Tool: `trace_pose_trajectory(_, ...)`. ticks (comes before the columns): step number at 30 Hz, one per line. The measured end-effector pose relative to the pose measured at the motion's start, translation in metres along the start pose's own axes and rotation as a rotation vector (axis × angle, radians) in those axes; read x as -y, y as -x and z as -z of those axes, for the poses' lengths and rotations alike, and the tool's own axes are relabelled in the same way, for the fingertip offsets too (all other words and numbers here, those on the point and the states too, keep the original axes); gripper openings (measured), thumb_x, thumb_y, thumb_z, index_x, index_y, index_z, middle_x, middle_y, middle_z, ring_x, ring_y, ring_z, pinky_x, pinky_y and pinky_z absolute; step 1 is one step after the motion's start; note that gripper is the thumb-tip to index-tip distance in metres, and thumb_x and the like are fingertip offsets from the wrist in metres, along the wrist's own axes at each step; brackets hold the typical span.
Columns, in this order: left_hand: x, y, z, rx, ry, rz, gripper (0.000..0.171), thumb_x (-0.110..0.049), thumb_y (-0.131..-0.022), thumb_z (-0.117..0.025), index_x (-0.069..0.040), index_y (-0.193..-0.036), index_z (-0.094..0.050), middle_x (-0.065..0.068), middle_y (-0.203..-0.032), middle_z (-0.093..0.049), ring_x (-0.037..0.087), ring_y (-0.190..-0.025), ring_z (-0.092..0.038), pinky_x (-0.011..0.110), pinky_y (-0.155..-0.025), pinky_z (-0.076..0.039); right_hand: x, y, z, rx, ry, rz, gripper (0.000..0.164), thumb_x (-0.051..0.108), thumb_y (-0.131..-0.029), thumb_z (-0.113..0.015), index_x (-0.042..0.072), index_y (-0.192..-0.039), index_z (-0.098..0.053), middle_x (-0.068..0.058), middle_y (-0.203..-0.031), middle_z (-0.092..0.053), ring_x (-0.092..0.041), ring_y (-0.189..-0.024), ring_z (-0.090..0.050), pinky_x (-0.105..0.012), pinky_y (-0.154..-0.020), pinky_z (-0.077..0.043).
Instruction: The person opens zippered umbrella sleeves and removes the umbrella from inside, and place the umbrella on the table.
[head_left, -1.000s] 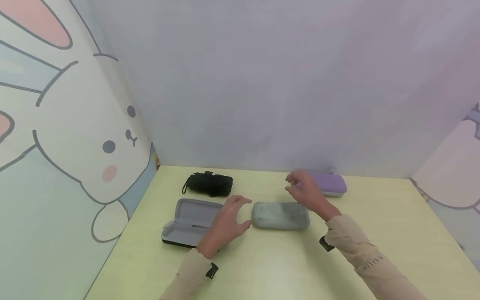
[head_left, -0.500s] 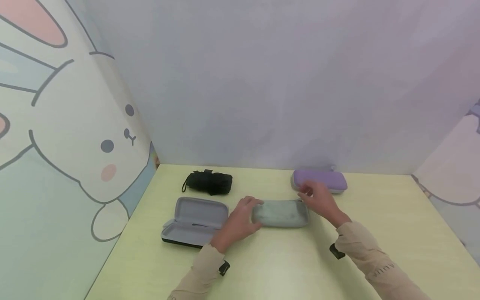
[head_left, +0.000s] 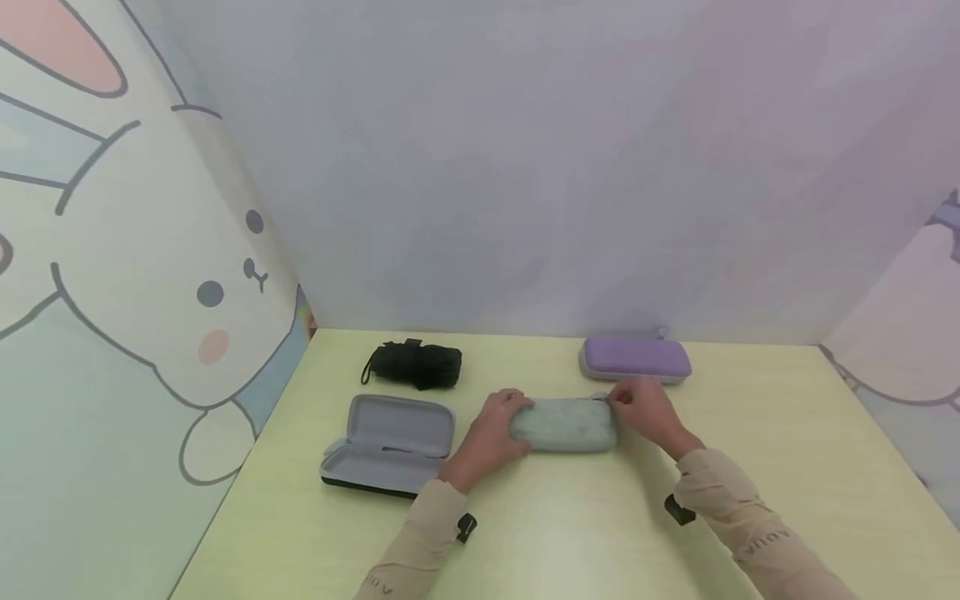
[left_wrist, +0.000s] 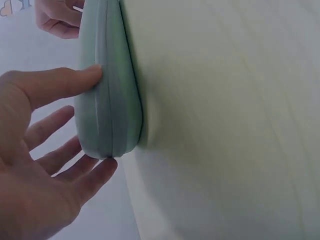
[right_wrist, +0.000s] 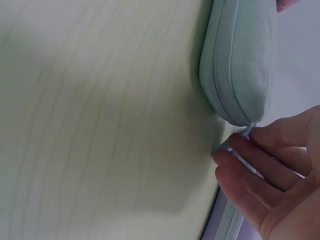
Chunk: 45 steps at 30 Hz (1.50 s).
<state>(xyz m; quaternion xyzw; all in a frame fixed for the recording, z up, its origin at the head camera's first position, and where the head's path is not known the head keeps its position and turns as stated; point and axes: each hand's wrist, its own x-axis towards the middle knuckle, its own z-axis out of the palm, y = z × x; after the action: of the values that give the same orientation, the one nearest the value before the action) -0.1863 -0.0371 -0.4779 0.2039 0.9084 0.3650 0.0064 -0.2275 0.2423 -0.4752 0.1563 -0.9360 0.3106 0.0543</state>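
Observation:
A pale green zippered case (head_left: 566, 426) lies closed on the table. My left hand (head_left: 491, 437) grips its left end, with the thumb on the front seam and the fingers around the end, as the left wrist view shows (left_wrist: 50, 145). At the case's back right corner, my right hand (head_left: 651, 415) pinches a small zipper pull (right_wrist: 246, 131) between thumb and index finger. The other right fingers are loosely bent beside it. Part of the pull is hidden by the fingertips.
Left of the green case lies an opened grey case (head_left: 401, 427), its lid raised. A folded black umbrella (head_left: 416, 365) sits behind that. At the back right rests a purple case (head_left: 637, 358). A wall (head_left: 555, 167) rises behind the table.
My left hand has moved right and taken hold of the green case's left end. My right hand has come down from near the purple case and now pinches the zipper pull.

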Motion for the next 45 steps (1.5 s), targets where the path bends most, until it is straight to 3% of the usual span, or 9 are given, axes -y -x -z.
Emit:
trace_pose_trajectory(6, 0.004, -0.005, 0.000, 0.007, 0.035, 0.001, 0.050, -0.006, -0.066, -0.080, -0.008, -0.113, -0.064, 0.006, -0.123, -0.053, 0.021, -0.114, -0.047, 0.033, -0.093, -0.042, -0.001, 0.001, -0.005, 0.001, 0.074, -0.008, 0.012, -0.004, -0.073, -0.061, 0.001, -0.075, -0.072, -0.006, -0.071, -0.067, -0.019, -0.064, -0.058, -0.041, -0.062, -0.049)
trace_pose_trajectory(15, 0.010, -0.011, 0.000, 0.002, 0.035, -0.003, 0.053, -0.005, -0.060, -0.084, -0.009, -0.109, -0.065, 0.003, -0.119, -0.058, 0.020, -0.112, -0.049, 0.031, -0.094, -0.041, -0.003, -0.003, -0.016, -0.034, -0.074, 0.011, 0.023, -0.014, -0.073, -0.057, -0.005, -0.089, -0.071, -0.016, -0.088, -0.070, -0.034, -0.082, -0.065, -0.046, -0.072, -0.052)
trace_pose_trajectory(22, 0.007, -0.013, 0.002, 0.001, 0.022, -0.005, 0.053, -0.007, -0.057, -0.086, -0.009, -0.106, -0.066, 0.003, -0.113, -0.059, 0.020, -0.105, -0.050, 0.030, -0.092, -0.042, -0.014, -0.007, -0.018, 0.030, -0.160, 0.085, 0.018, -0.015, -0.078, -0.059, -0.006, -0.090, -0.069, -0.015, -0.087, -0.069, -0.034, -0.083, -0.066, -0.044, -0.073, -0.053)
trace_pose_trajectory(30, 0.005, -0.014, 0.002, 0.017, 0.008, 0.021, 0.051, -0.007, -0.059, -0.086, -0.009, -0.106, -0.066, 0.002, -0.113, -0.059, 0.020, -0.105, -0.050, 0.030, -0.090, -0.043, -0.018, -0.012, -0.016, 0.105, -0.134, 0.055, 0.014, -0.009, -0.084, -0.061, 0.002, -0.087, -0.070, -0.009, -0.088, -0.068, -0.024, -0.085, -0.062, -0.038, -0.074, -0.049)
trace_pose_trajectory(40, 0.007, -0.015, 0.000, 0.033, 0.035, 0.024, 0.050, -0.005, -0.061, -0.083, -0.011, -0.107, -0.064, 0.001, -0.113, -0.055, 0.019, -0.105, -0.051, 0.030, -0.090, -0.043, -0.017, -0.017, -0.015, 0.115, -0.047, 0.140, 0.016, -0.012, -0.081, -0.062, 0.002, -0.081, -0.069, -0.005, -0.080, -0.067, -0.017, -0.074, -0.060, -0.035, -0.066, -0.049)
trace_pose_trajectory(45, 0.007, -0.015, -0.001, 0.033, 0.039, 0.031, 0.050, -0.005, -0.061, -0.083, -0.012, -0.107, -0.064, 0.001, -0.116, -0.054, 0.019, -0.106, -0.050, 0.031, -0.091, -0.042, -0.016, -0.019, -0.014, 0.135, -0.021, 0.192, 0.021, -0.015, -0.079, -0.059, 0.003, -0.081, -0.071, -0.004, -0.080, -0.067, -0.019, -0.076, -0.061, -0.039, -0.067, -0.050)
